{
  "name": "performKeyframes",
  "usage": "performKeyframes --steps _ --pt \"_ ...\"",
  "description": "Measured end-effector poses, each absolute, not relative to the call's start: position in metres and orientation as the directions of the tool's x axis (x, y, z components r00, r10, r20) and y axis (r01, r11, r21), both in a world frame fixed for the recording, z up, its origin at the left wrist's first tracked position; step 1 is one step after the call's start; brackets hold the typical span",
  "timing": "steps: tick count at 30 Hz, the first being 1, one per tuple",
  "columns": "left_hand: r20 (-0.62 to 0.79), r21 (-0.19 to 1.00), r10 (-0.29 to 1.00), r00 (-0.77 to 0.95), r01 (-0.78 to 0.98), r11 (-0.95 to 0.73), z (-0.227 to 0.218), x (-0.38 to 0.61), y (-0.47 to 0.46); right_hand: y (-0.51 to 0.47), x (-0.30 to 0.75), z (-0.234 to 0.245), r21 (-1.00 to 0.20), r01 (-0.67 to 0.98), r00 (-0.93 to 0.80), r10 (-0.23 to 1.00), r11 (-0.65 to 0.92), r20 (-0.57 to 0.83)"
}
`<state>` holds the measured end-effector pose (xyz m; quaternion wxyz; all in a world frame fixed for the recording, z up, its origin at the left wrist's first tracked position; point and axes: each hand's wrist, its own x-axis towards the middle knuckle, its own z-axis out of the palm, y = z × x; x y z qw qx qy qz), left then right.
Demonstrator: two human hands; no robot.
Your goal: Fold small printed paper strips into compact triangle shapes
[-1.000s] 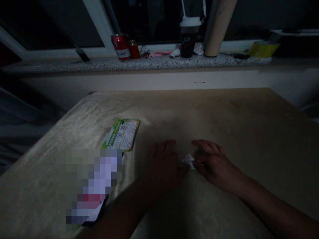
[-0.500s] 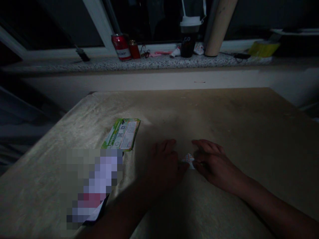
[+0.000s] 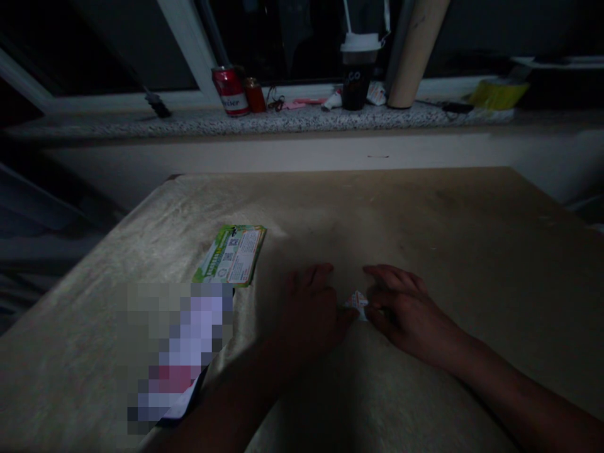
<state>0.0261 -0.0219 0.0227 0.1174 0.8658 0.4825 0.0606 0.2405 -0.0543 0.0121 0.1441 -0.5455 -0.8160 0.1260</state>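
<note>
The small folded paper (image 3: 357, 301) lies directly between the left hand (image 3: 314, 308) and right hand (image 3: 403, 307), touching both. Each grip appears narrow; dim light prevents confirming a pinch.

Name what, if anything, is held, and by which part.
Small printed paper: left hand at its left side, right hand at its right; pinched or merely pressed, I can't tell.
</note>
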Motion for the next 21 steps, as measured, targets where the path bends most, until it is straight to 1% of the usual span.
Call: performKeyframes --steps 6,13,17,21 --pt "0.02 0.27 0.856 0.517 0.821 -0.502 0.0192 0.0249 -0.022 -0.0546 0.2386 0.0139 -0.365 0.86 -0.337 0.934 0.356 0.116" --pt "0.012 0.27 0.85 0.527 0.817 -0.51 0.0208 0.0252 -0.0227 -0.0547 0.2386 0.0136 -0.357 0.872 -0.321 0.942 0.335 0.098" --pt "-0.008 0.286 0.851 0.525 0.817 -0.501 0.0235 0.0253 -0.0227 -0.0537 0.2386 0.0119 -0.365 0.876 -0.305 0.948 0.317 0.091" --pt "0.002 0.301 0.851 0.526 0.811 -0.502 0.0249 0.0259 -0.0234 -0.0526 0.2389 0.009 -0.374 0.873 -0.299 0.949 0.313 0.095"
